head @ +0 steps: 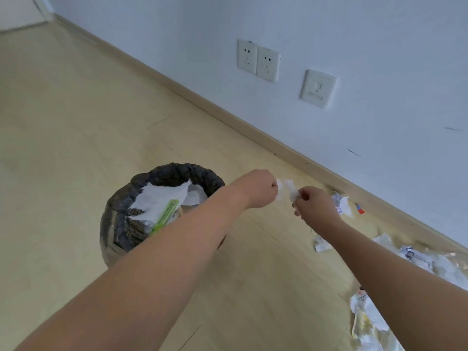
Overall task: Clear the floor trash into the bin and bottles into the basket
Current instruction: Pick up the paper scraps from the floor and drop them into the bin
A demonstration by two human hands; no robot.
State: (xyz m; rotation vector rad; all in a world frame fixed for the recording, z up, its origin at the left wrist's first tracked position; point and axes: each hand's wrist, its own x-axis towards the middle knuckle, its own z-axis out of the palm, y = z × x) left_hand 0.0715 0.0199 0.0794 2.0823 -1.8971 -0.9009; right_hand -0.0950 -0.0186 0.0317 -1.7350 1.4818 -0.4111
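2 bare hands met over the floor, just right of the bin, with a small white scrap of paper stretched between them. The left hand was curled into a fist, its fingers closed on the scrap's left end. The right hand pinched the scrap's right end between curled fingertips. The scrap hung in the air, beside the bin's rim and not over its opening.

The bin, lined with a black bag, stood on the wooden floor under the left forearm and held white paper and a wrapper with a green stripe.

More trash lay along the skirting board to the right: a crumpled white piece, a small red-and-blue bit, a little wrapper, a heap of clear plastic and paper, and a crumpled printed bag near the lower right edge.

On the wall sat 2 sockets and 1 switch plate.
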